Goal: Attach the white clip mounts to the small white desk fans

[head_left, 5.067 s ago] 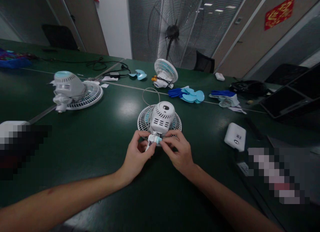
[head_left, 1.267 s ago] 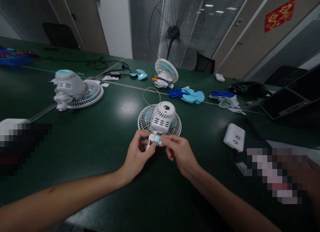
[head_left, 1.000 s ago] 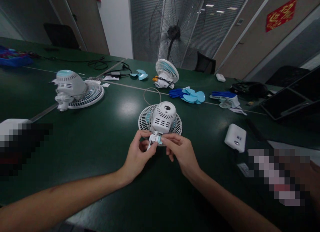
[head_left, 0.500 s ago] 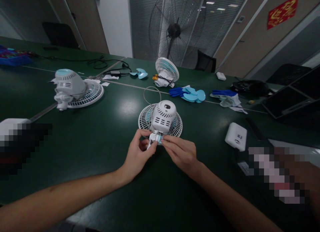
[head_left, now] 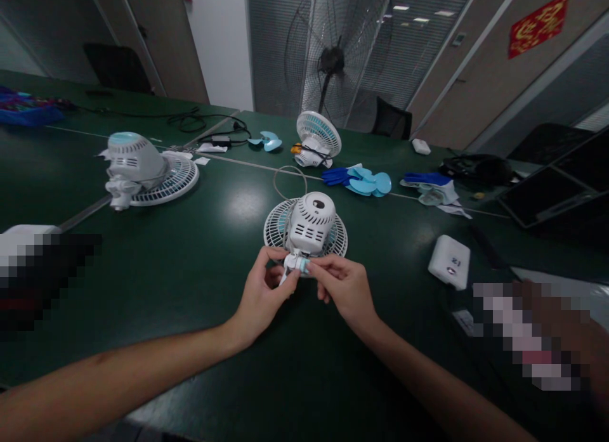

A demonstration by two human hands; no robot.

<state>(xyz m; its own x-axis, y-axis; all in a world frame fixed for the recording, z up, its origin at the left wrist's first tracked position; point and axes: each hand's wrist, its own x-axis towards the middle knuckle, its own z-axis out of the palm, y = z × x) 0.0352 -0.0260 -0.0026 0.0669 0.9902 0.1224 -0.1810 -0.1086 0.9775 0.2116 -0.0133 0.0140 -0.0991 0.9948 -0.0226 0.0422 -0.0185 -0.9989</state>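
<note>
Small white desk fan (head_left: 308,225) is lying grille-down near the middle of the dark green surface (head_left: 190,271), motor housing pointing up, its mounting bracket (head_left: 294,264) facing the person.

Left hand (head_left: 261,296) is gripping the bracket from the left side; thumb and index are pinching the white stub of it, fingers (head_left: 290,278) narrow and curled around the part. Right hand (head_left: 346,288) is meeting it from the right, thumb and index closing on a small light-blue knob (head_left: 302,265) at the bracket's end; the remaining fingers are tucked underneath. Both hands are touching the same fitting, just below the housing.

A thin cable loop (head_left: 285,182) is lying behind the fan on the surface.

Surroundings: a second desk fan (head_left: 143,169) is resting face-down to the far left, well apart. A third small fan (head_left: 318,136) is sitting farther back, tilted on its side. Light-blue fan blades (head_left: 366,183) are lying beside blue gloves (head_left: 335,174) behind and right of the held fan. One loose blade (head_left: 267,141) is lying near the far fan. A white box-shaped device (head_left: 449,262) is sitting to the right, apart from the hands. A large black pedestal fan (head_left: 333,55) is standing beyond the surface.
</note>
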